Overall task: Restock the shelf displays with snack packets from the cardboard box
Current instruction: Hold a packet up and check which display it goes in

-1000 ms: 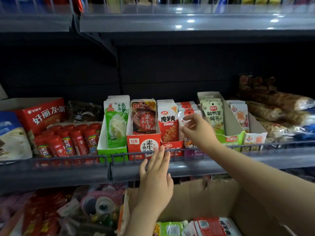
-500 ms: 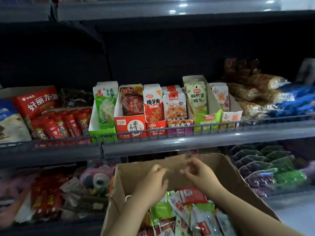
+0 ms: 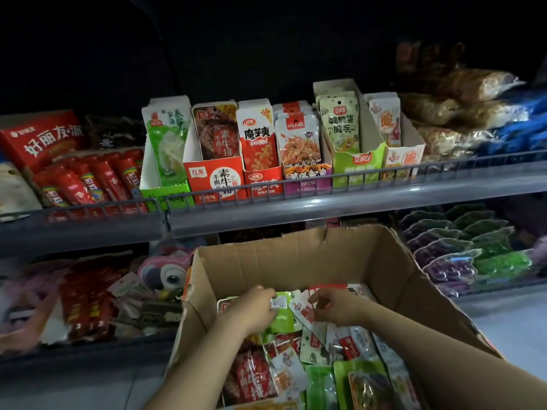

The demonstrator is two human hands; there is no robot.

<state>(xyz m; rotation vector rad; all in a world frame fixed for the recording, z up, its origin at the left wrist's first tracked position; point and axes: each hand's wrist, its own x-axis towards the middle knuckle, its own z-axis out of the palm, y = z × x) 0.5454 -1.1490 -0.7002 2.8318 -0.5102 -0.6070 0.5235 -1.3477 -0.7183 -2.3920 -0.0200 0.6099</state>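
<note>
Both hands are out of the shelf and down in the cardboard box (image 3: pixel 296 258) now, so I'm on the next grab. My left hand (image 3: pixel 254 306) grips a green snack packet (image 3: pixel 282 316), my right hand (image 3: pixel 336 306) pinches a red-and-white packet (image 3: pixel 305 310). The display trays (image 3: pixel 213 179) sit above, waiting.

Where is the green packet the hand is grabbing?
In the head view, the light green snack packet lies inside the brown cardboard box, low centre, under the left hand and left of the right hand.
</note>
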